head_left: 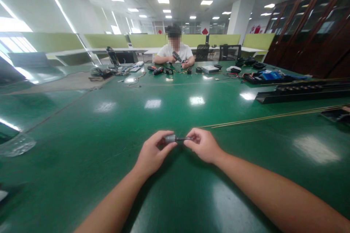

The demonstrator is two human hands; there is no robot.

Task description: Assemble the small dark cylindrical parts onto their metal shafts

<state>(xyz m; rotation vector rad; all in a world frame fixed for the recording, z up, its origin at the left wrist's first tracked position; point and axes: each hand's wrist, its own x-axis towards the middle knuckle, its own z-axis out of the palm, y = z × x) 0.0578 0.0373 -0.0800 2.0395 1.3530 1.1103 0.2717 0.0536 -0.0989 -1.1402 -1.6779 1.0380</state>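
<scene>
My left hand (154, 153) grips a short grey metal cylinder (170, 138) between thumb and fingers. From the cylinder's right end a thin dark rod (181, 139) runs sideways to my right hand (202, 145), whose thumb and fingertips pinch its far end. Both hands are low over the green tabletop (136, 116), near the middle of the view. The rod's tip is partly covered by my right fingers, and its fine shape is too small to tell.
Thin brass-coloured rods (246, 120) lie to the right, behind my right hand. Black metal rails (292, 94) rest farther right. Across the table a person (176, 51) holds a power drill (177, 56), with tools and small parts around. A clear plastic dish (19, 145) is at left.
</scene>
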